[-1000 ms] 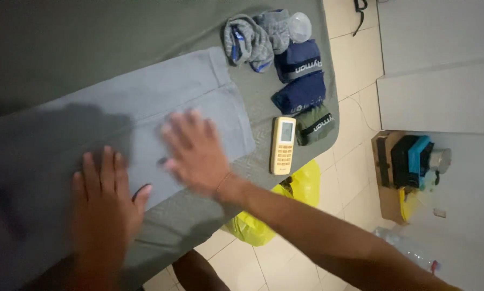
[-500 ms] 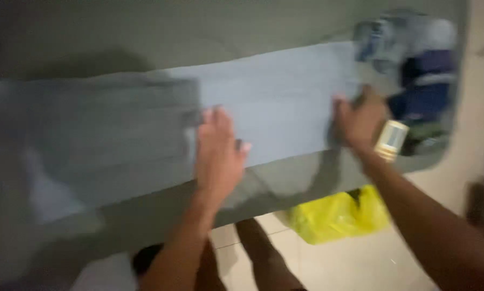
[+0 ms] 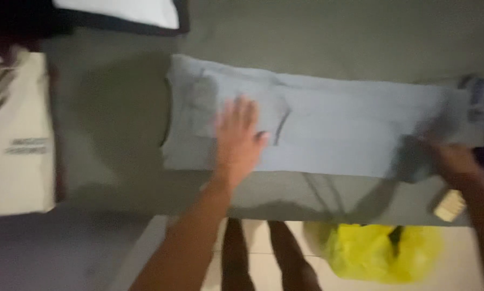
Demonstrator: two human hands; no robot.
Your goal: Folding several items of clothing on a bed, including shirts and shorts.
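The left hand [image 3: 237,141] lies flat, fingers spread, pressing on the grey trousers [image 3: 328,129], which stretch lengthwise across the green bed [image 3: 317,32] from nine o'clock towards three. At three o'clock the right hand [image 3: 453,160] is at the trousers' far end, blurred, so I cannot tell whether it grips the cloth or merely rests there. A pale remote control [image 3: 450,205] lies just beside that wrist, and a yellow plastic bag [image 3: 382,252] sits on the floor at five o'clock.

the whole picture is blurred by motion. the right hand [image 3: 453,161] is smeared, so its grip is unclear. the remote control [image 3: 450,205] is partly hidden, and the folded clothes [image 3: 482,102] are cut off at the right edge.
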